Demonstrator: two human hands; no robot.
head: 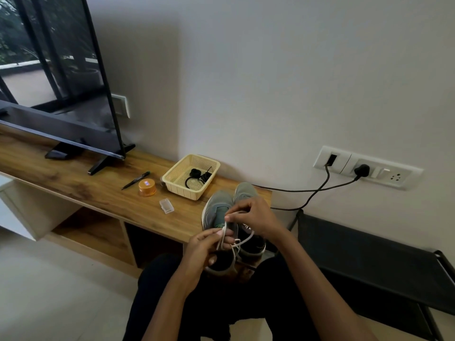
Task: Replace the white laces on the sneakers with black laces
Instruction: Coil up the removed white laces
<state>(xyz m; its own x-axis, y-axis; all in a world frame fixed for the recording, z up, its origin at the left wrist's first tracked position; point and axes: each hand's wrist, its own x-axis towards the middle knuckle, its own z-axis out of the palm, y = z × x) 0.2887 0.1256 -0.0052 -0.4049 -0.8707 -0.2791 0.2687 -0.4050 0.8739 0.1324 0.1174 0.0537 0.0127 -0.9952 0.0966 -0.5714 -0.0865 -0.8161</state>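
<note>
Dark-trousered lap (221, 303): nearest cam. L hand (204, 247): fingers curled, pinching thin white cord lace (242, 242). R hand (256, 215): thumb + forefinger pinch same lace, higher up. Pair of grey fabric sneakers (219, 212): under both hands, on wooden shelf (98, 193) edge.

Progress, est.: early; white lace looks part-out, 2nd shoe mostly hidden.

Coiled black laces (197, 177): unused in cream plastic mesh basket (172, 183), just behind sneakers.

Orange round tub (147, 187), small clear box (166, 206), black pen (135, 180): left of sneakers. Nothing blocks reach to basket.

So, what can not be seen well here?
Head view:
Eyelets of the sneakers: covered by the left hand, right hand and white lace.
Count of black laces in the basket: tangled together.
Label on the orange jar: too small to read.
Part of the television: beyond the left edge.
</note>
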